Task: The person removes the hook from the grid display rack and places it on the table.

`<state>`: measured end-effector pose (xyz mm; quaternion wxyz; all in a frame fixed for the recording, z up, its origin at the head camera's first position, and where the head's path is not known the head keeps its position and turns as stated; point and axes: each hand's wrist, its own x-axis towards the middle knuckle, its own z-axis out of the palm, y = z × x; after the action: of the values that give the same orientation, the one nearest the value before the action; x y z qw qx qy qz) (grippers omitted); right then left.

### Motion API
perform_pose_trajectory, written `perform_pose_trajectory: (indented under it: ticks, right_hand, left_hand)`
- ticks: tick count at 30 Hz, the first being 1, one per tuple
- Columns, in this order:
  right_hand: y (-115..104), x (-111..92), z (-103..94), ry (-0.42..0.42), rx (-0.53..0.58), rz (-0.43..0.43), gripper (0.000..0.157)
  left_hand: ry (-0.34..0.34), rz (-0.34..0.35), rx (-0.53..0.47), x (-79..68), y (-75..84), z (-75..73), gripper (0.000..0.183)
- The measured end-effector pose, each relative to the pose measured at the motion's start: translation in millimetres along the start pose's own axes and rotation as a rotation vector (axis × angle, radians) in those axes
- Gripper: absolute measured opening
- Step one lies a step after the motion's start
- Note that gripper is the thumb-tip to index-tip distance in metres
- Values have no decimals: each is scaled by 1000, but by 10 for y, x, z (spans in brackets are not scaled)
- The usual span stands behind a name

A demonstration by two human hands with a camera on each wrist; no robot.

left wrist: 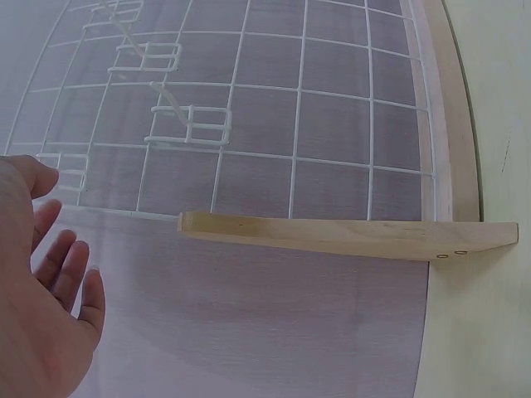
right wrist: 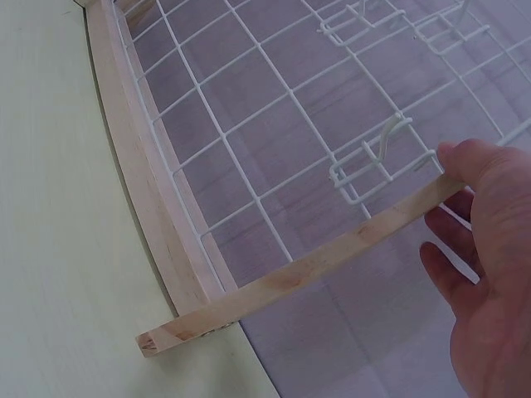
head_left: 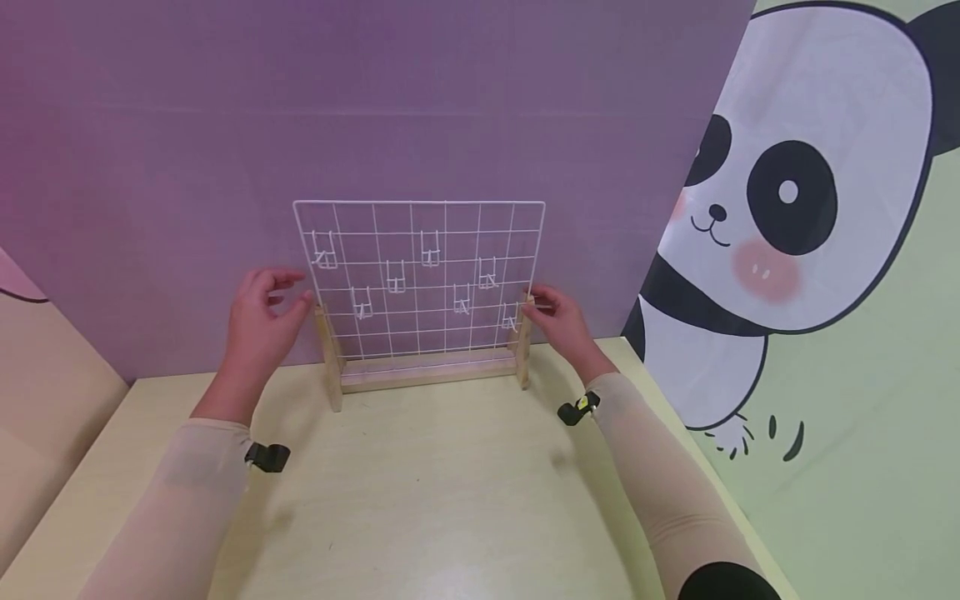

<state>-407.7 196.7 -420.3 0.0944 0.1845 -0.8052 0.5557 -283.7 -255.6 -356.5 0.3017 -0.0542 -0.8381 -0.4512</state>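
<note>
Right hand (head_left: 561,319) has its grip pinched on the right post (right wrist: 303,267) of the wooden stand (head_left: 427,377); left hand (head_left: 262,323) is loose, fingers apart, just beside the wire grid (head_left: 415,262). Grid's standing in the stand on the tabletop (head_left: 420,483), white hooks (head_left: 395,283) on it, purple backdrop (head_left: 420,108) behind.

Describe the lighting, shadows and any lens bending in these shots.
Head view: soft glare on the table near the bottom edge, shadows beside the left sleeve and right sleeve; left wrist view: muted, greyish colour; right wrist view: the stand's base looks bowed, probably lens distortion.
</note>
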Motion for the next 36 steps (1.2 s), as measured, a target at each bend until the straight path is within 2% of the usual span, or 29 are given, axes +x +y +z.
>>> perform_pose_trajectory:
  ticks: [6, 18, 28, 36]
  right_hand:
    - [36, -7, 9, 14, 39, 8, 39]
    - [87, -13, 94, 96, 103, -49, 35]
    - [113, -37, 129, 121, 140, -38, 34]
    - [137, -45, 202, 144, 180, -17, 34]
  left_hand:
    - [10, 4, 1, 26, 18, -4, 33]
    - [-23, 19, -2, 97, 118, 29, 34]
    - [43, 110, -19, 177, 166, 138, 32]
    - [134, 158, -58, 195, 206, 206, 28]
